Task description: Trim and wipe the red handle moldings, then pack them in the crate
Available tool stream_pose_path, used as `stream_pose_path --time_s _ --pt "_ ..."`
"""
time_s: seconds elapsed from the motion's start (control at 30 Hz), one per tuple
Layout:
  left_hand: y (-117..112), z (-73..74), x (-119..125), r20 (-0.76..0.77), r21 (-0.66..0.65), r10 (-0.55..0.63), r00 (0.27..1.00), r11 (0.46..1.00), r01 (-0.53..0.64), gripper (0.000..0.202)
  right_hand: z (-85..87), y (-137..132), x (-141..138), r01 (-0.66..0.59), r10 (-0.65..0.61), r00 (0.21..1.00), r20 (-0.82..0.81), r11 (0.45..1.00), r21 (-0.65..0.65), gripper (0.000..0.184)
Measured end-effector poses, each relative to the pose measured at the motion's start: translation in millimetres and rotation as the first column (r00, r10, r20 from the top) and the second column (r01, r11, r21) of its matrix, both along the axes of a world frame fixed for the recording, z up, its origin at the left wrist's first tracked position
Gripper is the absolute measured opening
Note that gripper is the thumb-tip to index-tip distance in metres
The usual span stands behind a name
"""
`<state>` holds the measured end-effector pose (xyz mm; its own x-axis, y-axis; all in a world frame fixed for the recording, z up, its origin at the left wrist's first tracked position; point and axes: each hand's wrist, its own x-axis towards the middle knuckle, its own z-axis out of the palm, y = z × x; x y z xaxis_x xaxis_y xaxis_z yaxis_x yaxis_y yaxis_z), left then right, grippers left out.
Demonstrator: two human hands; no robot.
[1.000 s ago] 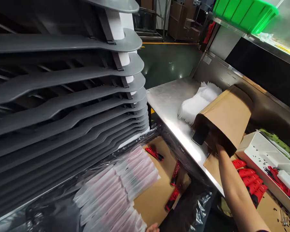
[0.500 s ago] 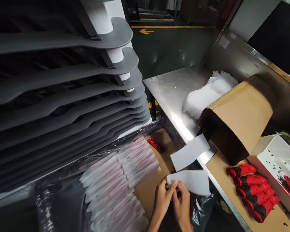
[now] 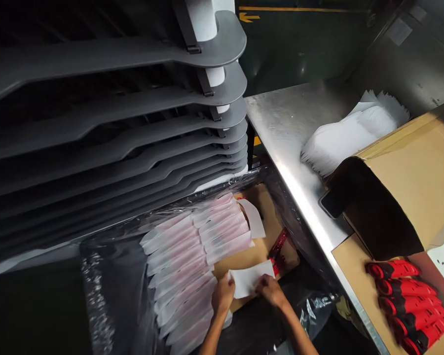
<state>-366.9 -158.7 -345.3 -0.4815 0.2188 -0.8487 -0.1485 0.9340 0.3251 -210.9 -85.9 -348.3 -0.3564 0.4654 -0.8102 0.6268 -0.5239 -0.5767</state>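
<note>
My left hand (image 3: 223, 294) and my right hand (image 3: 271, 290) both grip a white flat bag (image 3: 250, 279) low over a brown cardboard sheet (image 3: 261, 249). The left pinches its left edge, the right its right end. A second white bag (image 3: 252, 217) lies loose on the cardboard above. Left of my hands, rows of filled translucent bags (image 3: 192, 251) overlap on black plastic wrap. A red and black tool (image 3: 277, 246) lies on the cardboard just beyond the held bag.
A tall stack of grey trays (image 3: 107, 128) fills the left. On the steel table (image 3: 288, 128) lie a pile of white bags (image 3: 350, 135) and a tipped cardboard box (image 3: 403, 182). More red tools (image 3: 410, 296) sit at lower right.
Earlier my right arm reached into the cardboard box; since then both hands have come together on a white bag and lowered it over the cardboard sheet. A second bag has dropped onto the cardboard.
</note>
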Motion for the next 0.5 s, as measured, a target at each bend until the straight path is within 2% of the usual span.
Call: stream_pose_path --time_s 0.07,0.13,0.2,0.27,0.37,0.5 --pt "-5.9 1.5 3.5 -0.017 0.057 0.045 0.999 0.997 -0.044 0.012 3.5 -11.0 -8.0 -0.084 0.085 0.996 -0.022 0.995 0.045 0.027" --pt "-6.0 6.1 12.2 0.008 0.168 0.090 0.996 0.982 -0.091 0.019 6.9 -18.2 -19.7 -0.108 0.113 0.993 -0.043 0.989 0.102 0.029" --pt "-1.6 11.3 21.1 0.063 0.286 0.132 0.989 0.947 -0.144 0.029 10.2 -18.8 -30.6 -0.124 0.131 0.990 -0.043 0.981 0.148 0.031" --pt "3.8 15.4 25.5 0.115 0.370 0.168 0.979 0.907 -0.200 0.034 14.4 -12.5 -36.5 -0.155 0.160 0.987 -0.011 0.972 0.178 0.026" --pt "9.5 20.3 22.5 0.132 0.413 0.238 0.962 0.870 -0.271 0.035 24.7 3.6 -34.9 -0.210 0.182 0.975 0.127 0.943 0.258 0.023" --pt "15.5 30.8 22.5 0.099 0.409 0.317 0.943 0.851 -0.329 0.027 42.0 18.6 -31.8 -0.307 0.171 0.919 0.356 0.875 0.375 0.044"
